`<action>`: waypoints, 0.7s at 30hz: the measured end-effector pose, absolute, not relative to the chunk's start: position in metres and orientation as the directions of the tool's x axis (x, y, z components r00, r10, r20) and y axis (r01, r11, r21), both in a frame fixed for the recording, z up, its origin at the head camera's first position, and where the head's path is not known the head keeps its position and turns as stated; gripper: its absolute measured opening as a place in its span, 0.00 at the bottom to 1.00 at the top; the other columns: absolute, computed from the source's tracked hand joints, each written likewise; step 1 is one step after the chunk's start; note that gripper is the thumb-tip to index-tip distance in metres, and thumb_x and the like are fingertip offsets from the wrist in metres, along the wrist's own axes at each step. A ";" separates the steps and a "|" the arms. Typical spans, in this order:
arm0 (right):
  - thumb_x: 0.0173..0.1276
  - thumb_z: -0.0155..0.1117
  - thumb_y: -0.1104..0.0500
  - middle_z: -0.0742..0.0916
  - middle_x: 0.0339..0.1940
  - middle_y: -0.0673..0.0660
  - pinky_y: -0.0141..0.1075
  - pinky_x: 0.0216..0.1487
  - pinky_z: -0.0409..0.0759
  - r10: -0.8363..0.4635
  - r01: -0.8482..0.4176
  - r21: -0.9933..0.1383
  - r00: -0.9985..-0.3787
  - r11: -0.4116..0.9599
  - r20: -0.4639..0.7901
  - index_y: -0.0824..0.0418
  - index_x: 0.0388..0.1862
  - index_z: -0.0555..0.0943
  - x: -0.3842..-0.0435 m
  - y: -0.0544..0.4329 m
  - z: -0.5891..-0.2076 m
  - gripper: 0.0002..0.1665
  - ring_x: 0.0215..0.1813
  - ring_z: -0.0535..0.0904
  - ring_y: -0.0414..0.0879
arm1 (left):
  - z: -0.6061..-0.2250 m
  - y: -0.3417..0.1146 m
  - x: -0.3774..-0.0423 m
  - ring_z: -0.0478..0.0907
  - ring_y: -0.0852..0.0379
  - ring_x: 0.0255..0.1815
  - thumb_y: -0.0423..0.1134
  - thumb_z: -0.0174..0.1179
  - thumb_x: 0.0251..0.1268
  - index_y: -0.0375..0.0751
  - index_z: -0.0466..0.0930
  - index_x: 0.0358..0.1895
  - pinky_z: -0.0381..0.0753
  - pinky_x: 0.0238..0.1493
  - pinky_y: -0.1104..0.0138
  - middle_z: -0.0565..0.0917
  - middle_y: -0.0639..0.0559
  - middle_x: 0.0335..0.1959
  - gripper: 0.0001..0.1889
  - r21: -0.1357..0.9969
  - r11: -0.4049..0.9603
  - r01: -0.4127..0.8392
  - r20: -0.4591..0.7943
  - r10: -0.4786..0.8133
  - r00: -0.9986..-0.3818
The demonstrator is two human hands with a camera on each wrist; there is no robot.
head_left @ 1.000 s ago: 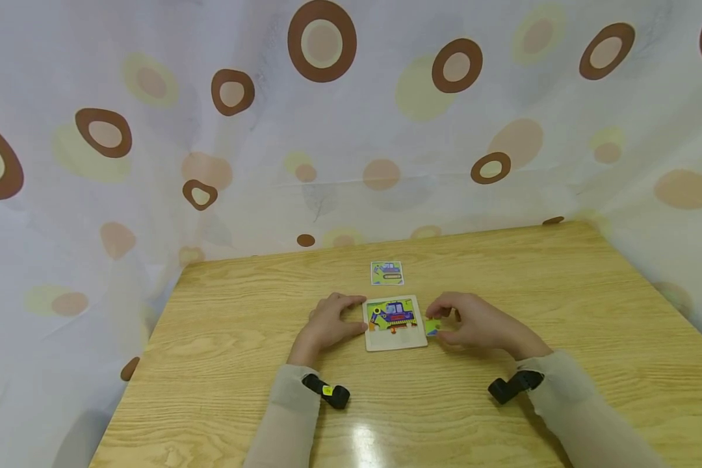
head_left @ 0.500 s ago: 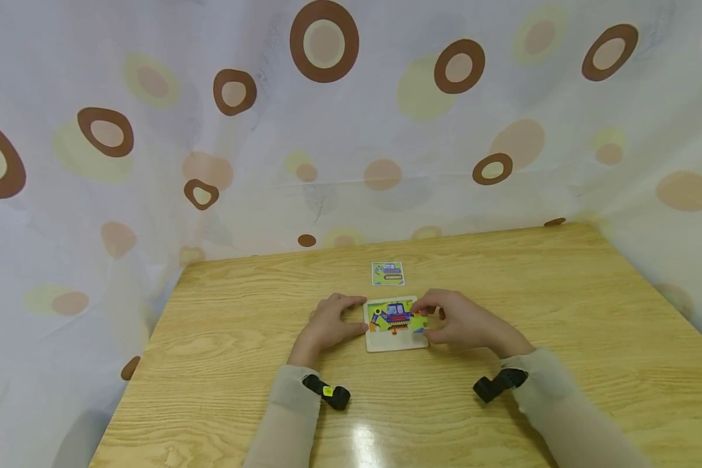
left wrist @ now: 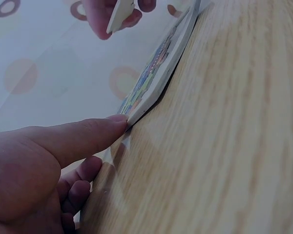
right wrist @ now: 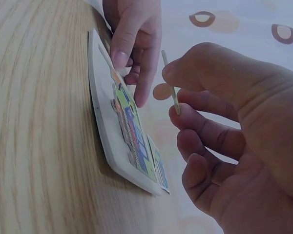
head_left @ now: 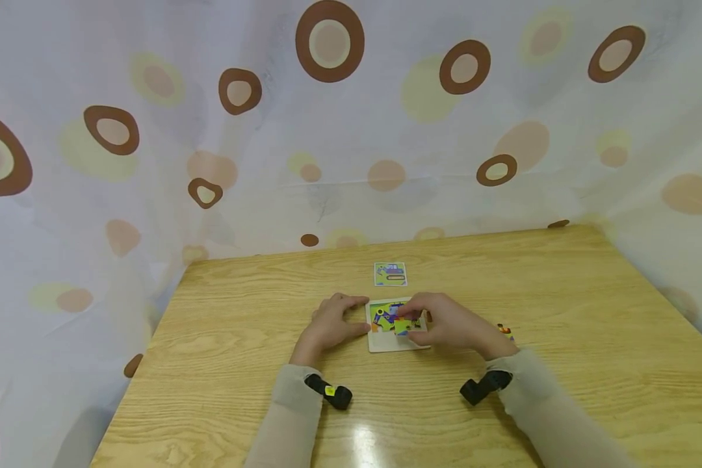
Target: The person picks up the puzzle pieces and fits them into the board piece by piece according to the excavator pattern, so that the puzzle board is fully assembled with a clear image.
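Observation:
A jigsaw puzzle board [head_left: 389, 346] lies flat on the table, its upper part filled with a purple digger picture and its lower strip pale and bare. The left hand [head_left: 330, 324] rests at the board's left side; its extended thumb [left wrist: 95, 135] touches the edge and the index finger reaches the top-left corner. Over the board, the right hand [head_left: 453, 325] pinches a green puzzle piece [head_left: 402, 326] between thumb and fingers. The right wrist view shows that piece [right wrist: 175, 100] edge-on, raised clear of the board. The right fingers hide the picture's right part.
A small picture card [head_left: 390, 275] of the same digger lies behind the board. More colourful puzzle pieces [head_left: 506, 331] lie right of the right wrist, partly hidden. The wooden table [head_left: 257, 312] meets a spotted curtain [head_left: 351, 130] at the back.
The right hand has carried the green piece leftward, from beside the board's right edge to over its middle. Pieces behind the right wrist have come into sight. The left hand stays in place.

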State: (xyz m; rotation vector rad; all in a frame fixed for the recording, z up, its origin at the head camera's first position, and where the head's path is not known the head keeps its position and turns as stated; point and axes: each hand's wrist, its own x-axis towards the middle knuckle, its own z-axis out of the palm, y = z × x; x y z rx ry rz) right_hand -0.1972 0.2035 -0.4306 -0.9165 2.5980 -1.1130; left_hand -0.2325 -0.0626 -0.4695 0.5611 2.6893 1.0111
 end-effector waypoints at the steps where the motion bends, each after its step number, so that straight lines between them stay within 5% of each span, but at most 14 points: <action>1: 0.61 0.72 0.60 0.85 0.44 0.49 0.41 0.42 0.76 -0.601 -0.472 -0.706 -0.795 0.527 0.082 0.62 0.54 0.84 -0.198 0.201 -0.431 0.21 0.43 0.78 0.50 | -0.470 -0.063 -0.233 0.67 0.48 0.57 0.50 0.69 0.61 0.57 0.76 0.67 0.61 0.58 0.49 0.75 0.52 0.57 0.29 0.668 0.692 0.276 -0.063 0.421 -0.905; 5: 0.63 0.70 0.61 0.86 0.46 0.51 0.47 0.50 0.78 -0.613 -0.467 -0.727 -0.786 0.503 0.081 0.62 0.51 0.85 -0.199 0.194 -0.434 0.17 0.48 0.81 0.47 | -0.470 -0.063 -0.233 0.67 0.48 0.57 0.50 0.69 0.61 0.57 0.76 0.66 0.61 0.58 0.49 0.75 0.52 0.57 0.29 0.668 0.688 0.283 -0.052 0.422 -0.905; 21: 0.64 0.69 0.62 0.85 0.41 0.48 0.41 0.45 0.80 -0.666 -0.536 -0.687 -0.739 0.491 0.100 0.55 0.41 0.89 -0.207 0.173 -0.446 0.08 0.43 0.81 0.46 | -0.468 -0.064 -0.231 0.68 0.49 0.57 0.50 0.69 0.62 0.58 0.76 0.67 0.62 0.58 0.50 0.75 0.52 0.58 0.29 0.660 0.692 0.292 -0.057 0.434 -0.899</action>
